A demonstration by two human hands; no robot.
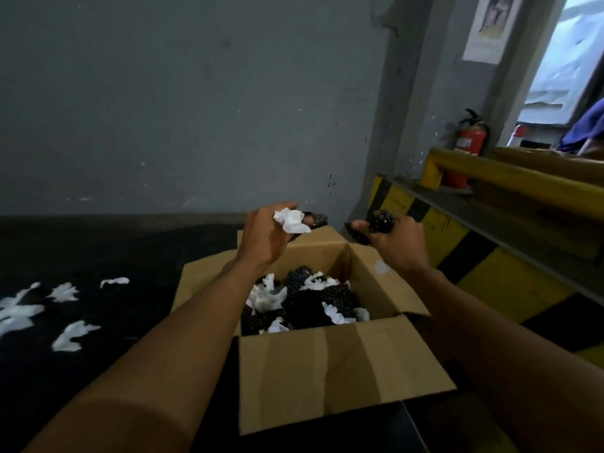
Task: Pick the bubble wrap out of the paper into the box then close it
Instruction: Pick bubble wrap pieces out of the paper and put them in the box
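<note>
Left hand (264, 235) clenched on white paper (292, 220) | right hand (394, 238) gripping black bubble wrap (380, 223), frame centre above open box (327, 364) | advice: drop wrap inside, toss paper aside.

Red fire extinguisher (470, 143) beside yellow rail (510, 173).

the box (327, 364) is plain brown cardboard, matt, with soft creases on its flaps. the bubble wrap (380, 223) is black plastic, knobbly, catching a faint sheen. the paper (292, 220) is white, thin and crumpled. the floor (98, 256) looks dark and matt. the wall (196, 109) is grey paint, dull and speckled. the fire extinguisher (469, 142) is glossy red metal.
</note>
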